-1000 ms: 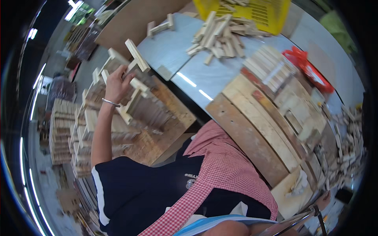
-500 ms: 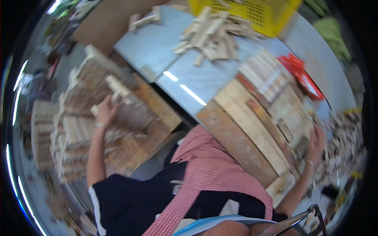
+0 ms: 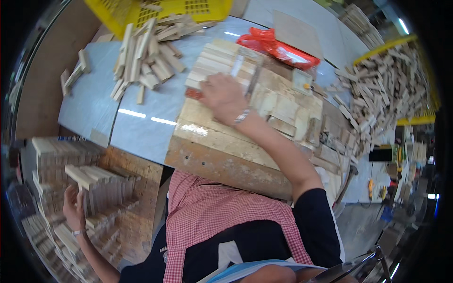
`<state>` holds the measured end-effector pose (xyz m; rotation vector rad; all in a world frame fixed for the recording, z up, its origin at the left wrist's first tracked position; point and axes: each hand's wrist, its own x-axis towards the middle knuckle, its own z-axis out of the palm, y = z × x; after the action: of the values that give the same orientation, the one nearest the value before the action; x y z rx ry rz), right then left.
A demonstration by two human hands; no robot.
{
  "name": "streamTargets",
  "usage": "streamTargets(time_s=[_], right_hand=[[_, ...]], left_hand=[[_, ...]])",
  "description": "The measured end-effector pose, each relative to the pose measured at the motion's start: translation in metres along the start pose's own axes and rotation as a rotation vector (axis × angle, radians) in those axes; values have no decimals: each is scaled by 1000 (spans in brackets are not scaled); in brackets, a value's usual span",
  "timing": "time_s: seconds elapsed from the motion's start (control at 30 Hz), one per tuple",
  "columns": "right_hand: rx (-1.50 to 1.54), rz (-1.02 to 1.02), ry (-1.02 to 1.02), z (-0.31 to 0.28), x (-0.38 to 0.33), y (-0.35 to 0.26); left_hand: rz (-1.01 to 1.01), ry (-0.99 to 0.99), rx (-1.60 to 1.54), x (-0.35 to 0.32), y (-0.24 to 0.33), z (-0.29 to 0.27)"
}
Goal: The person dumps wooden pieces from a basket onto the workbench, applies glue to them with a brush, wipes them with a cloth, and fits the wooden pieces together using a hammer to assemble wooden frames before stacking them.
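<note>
At the lower left, my left hand (image 3: 74, 207) is raised beside stacked wooden strips (image 3: 99, 175), its fingers apart and nothing seen in them. My right hand (image 3: 222, 96) reaches across a wooden work board (image 3: 226, 153). Its fingers bend down at the near end of a row of pale wooden strips (image 3: 214, 63) lying side by side. A reddish-brown strip (image 3: 193, 94) shows next to these fingertips. Whatever they grip is hidden under the hand. Small wooden blocks (image 3: 284, 111) are fixed or laid on the board to the right of my wrist.
Loose wooden sticks (image 3: 153, 52) are heaped on the grey tabletop (image 3: 141, 106), before a yellow crate (image 3: 196, 7). A red plastic packet (image 3: 283, 49) lies behind the board. Many sticks (image 3: 391, 87) fill a yellow-rimmed container at right. More strip stacks (image 3: 61, 153) stand at left.
The view has swung to the right. My right hand has moved from the board's right end to the row of strips. My left hand is now lower, beside the stack.
</note>
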<state>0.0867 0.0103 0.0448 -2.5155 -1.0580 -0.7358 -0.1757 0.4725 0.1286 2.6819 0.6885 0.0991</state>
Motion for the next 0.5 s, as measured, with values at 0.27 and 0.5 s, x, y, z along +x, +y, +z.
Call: streamTargets(time_s=[0.27,0.5], right_hand=[[-87,-36,113,22,6,-20],[490,679,229,-67,-2,51]], left_hand=[[385,175,-19,-1,123,15],[579,-96,-253,9,222,82]])
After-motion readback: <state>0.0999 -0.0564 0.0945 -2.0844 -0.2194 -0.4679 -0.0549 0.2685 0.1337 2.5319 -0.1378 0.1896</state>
